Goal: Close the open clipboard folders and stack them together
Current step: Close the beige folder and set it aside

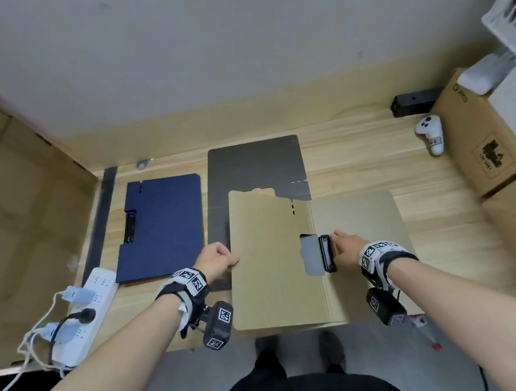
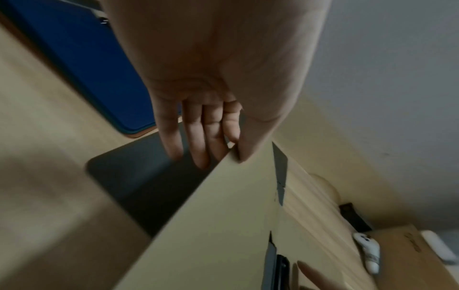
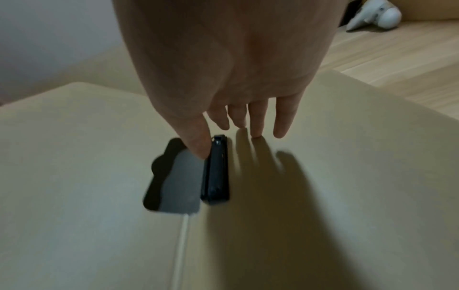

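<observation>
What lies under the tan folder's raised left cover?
Under the tan folder, whose left edge the left hand pinches, lies a grey folder. Its near part is covered, so whether it is open or closed is unclear.

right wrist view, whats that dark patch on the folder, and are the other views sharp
Right wrist view: the dark patch is the right hand's shadow on the tan clipboard folder; its black clip is slightly blurred. Left wrist view: soft, foreground table smeared. Head view: sharp, with wide-angle bending at the edges.
</observation>
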{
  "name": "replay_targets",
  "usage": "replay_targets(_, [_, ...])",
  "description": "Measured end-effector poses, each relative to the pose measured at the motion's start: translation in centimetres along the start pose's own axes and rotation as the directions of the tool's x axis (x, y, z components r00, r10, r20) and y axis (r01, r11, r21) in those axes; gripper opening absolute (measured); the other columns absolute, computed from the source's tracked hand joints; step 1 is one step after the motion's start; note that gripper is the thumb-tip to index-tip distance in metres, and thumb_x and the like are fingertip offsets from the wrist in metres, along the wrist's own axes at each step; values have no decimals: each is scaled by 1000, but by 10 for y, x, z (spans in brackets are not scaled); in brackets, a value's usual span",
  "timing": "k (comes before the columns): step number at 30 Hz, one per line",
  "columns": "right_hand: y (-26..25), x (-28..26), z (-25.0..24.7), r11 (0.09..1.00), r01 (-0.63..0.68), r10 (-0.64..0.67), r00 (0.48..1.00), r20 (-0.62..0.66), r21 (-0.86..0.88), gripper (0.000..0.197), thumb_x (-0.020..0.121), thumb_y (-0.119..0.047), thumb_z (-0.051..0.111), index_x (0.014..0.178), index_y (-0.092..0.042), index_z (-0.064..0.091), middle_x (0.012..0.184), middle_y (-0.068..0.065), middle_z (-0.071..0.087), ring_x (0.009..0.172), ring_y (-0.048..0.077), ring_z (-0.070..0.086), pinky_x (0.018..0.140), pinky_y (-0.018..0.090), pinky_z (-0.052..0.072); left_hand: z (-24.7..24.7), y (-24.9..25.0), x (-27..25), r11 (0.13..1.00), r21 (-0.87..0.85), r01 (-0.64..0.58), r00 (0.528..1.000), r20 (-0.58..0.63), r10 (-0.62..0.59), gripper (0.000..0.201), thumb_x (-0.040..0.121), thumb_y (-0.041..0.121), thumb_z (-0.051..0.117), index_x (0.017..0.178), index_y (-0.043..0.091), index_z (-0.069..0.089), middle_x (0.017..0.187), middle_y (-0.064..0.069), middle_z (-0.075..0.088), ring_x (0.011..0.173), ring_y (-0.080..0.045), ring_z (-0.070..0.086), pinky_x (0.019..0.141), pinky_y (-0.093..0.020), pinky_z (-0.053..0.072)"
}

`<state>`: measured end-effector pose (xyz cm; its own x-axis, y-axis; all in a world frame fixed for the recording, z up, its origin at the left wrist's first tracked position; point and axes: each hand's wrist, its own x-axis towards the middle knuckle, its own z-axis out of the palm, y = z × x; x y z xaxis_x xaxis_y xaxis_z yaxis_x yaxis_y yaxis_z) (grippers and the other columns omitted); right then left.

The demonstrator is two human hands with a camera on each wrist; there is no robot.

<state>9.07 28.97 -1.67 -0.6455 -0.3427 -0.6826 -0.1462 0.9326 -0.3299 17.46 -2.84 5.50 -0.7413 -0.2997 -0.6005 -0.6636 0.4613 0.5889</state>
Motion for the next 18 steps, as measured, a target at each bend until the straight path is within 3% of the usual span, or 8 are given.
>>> replay_targets(1, [-2,-1,-6,997,-7,10,999,-40,76,41,84,-20,53,124,-12,45,131,12,48,122,36,53,94,37,43,-3,11,-1,999,20,-39,999,25,38,21,84,12,69,73,14,52,64,-1,60,58,-14,54,61,-26,47])
replay_targets(5, [7,-13,-26,943,-9,71,982,-176,334,56,95,-25,52,147,-9,37,150,11,44,137,26,45,110,30,32,-1,60,-10,969,66,-239,964,131,229,23,80,6,67,67,14,50,64,-2,62,60,-14,56,62,-27,46])
replay_targets(8, [24,-26,-36,926,1,92,969,-227,378,47,94,-26,53,139,-14,49,135,7,59,122,23,57,106,32,41,13,94,-16,904,103,-414,898,208,388,24,79,6,67,64,13,50,61,2,61,56,-6,54,59,-24,43])
replay_targets(11, [42,-34,-44,898,45,88,956,-279,438,32,92,-22,55,122,-14,61,113,7,69,100,24,67,94,37,51,32,123,-23,835,129,-535,826,286,485,23,86,17,66,67,14,54,57,11,59,53,1,50,57,-16,38])
replay_targets(14, [51,-46,-52,836,120,56,952,-301,535,14,96,-21,52,104,-18,63,92,3,70,81,23,69,88,42,53,55,145,-26,768,107,-632,744,361,562,24,93,24,61,72,14,59,69,3,59,64,-8,50,65,-20,39])
replay_targets(18, [60,-62,-56,786,171,73,929,-364,594,25,99,-26,46,95,-16,68,85,1,72,71,18,67,75,33,51,88,160,-25,720,61,-691,674,413,612,19,94,29,57,97,21,74,102,2,66,88,-11,59,86,-25,45])
